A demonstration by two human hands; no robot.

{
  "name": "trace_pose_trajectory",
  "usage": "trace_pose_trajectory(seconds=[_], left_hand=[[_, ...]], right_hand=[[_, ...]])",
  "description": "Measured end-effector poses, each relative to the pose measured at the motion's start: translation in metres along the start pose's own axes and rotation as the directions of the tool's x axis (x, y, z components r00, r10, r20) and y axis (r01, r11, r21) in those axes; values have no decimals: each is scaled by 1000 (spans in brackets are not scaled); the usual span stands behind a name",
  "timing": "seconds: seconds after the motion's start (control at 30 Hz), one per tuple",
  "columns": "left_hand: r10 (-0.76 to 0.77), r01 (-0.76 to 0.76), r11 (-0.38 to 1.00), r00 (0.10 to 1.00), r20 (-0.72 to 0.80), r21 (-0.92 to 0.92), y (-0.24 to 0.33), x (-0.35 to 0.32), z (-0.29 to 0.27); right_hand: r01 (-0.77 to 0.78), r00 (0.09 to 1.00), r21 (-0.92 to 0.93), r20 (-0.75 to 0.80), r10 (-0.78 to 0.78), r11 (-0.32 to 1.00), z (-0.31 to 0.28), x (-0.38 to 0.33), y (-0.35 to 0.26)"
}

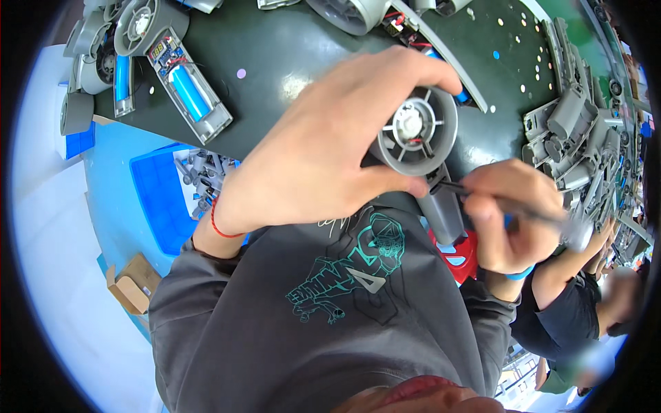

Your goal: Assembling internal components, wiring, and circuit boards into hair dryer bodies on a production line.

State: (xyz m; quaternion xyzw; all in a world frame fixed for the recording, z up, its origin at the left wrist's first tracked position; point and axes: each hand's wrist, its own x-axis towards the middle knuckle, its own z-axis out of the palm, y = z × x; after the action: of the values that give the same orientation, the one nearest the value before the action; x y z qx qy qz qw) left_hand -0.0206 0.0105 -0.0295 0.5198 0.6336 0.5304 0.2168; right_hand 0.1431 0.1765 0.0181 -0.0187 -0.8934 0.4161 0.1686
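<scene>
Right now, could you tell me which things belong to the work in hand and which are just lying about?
In hand:
left hand
grey fan housing
right hand
thin dark tool

Lying about:
opened casing with blue cell
heap of grey parts
blue bin
cardboard box

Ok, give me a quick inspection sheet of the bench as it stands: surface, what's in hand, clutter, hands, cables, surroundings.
Surface: dark green bench top, small pale dots scattered on it.
Job's things: grey round fan housing with a handle pointing down, held over the bench edge; thin dark tool, its tip at the housing's lower rim.
Clutter: opened grey unit with a blue cell at left; heap of grey plastic parts at right.
Hands: left hand grips the housing; right hand holds the tool.
Cables: thin red wires in a unit at the top edge.
Surroundings: blue bin of parts below the bench, cardboard box, another person's arm at right.
</scene>
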Motion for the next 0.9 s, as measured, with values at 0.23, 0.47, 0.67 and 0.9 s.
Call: trace_pose_trajectory(seconds=[0.23, 0.47, 0.67, 0.9], left_hand=[[-14, 14, 1000, 1000, -19, 19, 10, -3, 7], [40, -40, 999, 999, -35, 16, 5, -8, 9], [-5, 0, 996, 998, -55, -91, -3, -11, 8], [-26, 20, 988, 999, -38, -151, -3, -10, 7]], right_hand=[[195, 936, 276, -340, -94, 941, -13, -9, -6], [95, 995, -648, 55, -78, 756, -31, 18, 33], [58, 998, -590, 46, -38, 805, -31, 14, 36], [72, 995, -651, -7, -101, 756, -34, 7, 40]])
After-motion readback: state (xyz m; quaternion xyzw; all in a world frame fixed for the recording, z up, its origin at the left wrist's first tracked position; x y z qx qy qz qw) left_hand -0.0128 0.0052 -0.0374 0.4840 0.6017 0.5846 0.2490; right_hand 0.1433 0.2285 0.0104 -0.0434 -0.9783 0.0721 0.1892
